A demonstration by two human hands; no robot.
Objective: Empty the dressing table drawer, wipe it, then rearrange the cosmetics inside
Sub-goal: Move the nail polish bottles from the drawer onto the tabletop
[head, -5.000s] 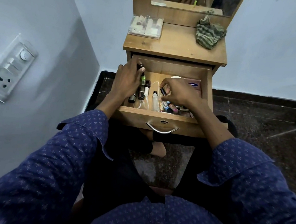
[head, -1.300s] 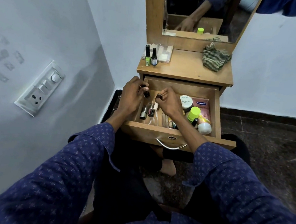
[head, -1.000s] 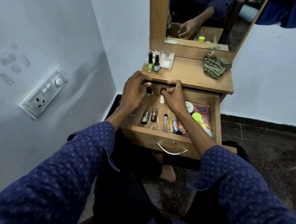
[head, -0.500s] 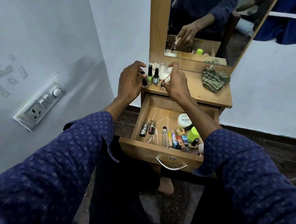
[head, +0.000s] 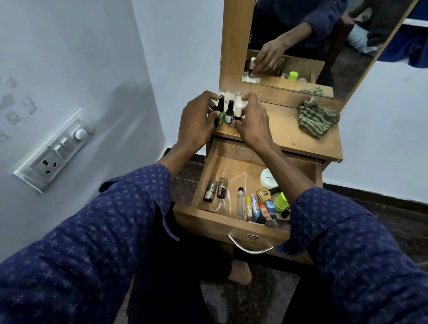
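Both hands are up on the wooden dressing-table counter (head: 301, 136), above and beyond the pulled-out wooden drawer (head: 207, 177). The left hand (head: 197, 118) pinches a slim dark bottle (head: 216, 121) upright at the counter's front left corner, and the right hand (head: 253, 123) curls its fingers round a small white-capped bottle (head: 238, 112); between them stand a black-capped green bottle (head: 221, 109) and a black-capped blue-labelled bottle (head: 229, 112), the four close together in a row. The emptying looks only partly done. The remaining cosmetics lie below and nearer the body than the hands: two silver-capped tubes (head: 214, 189) toward the drawer's left, a clear glass vial (head: 241, 202) and a cluster of coloured sticks (head: 260, 208) along the front, mostly with their long axes running front to back, and a white round jar (head: 268, 179) at the right. The tubes sit under the left forearm, the jar nearer the right. A striped green cloth (head: 316, 118) waits on the counter's right.
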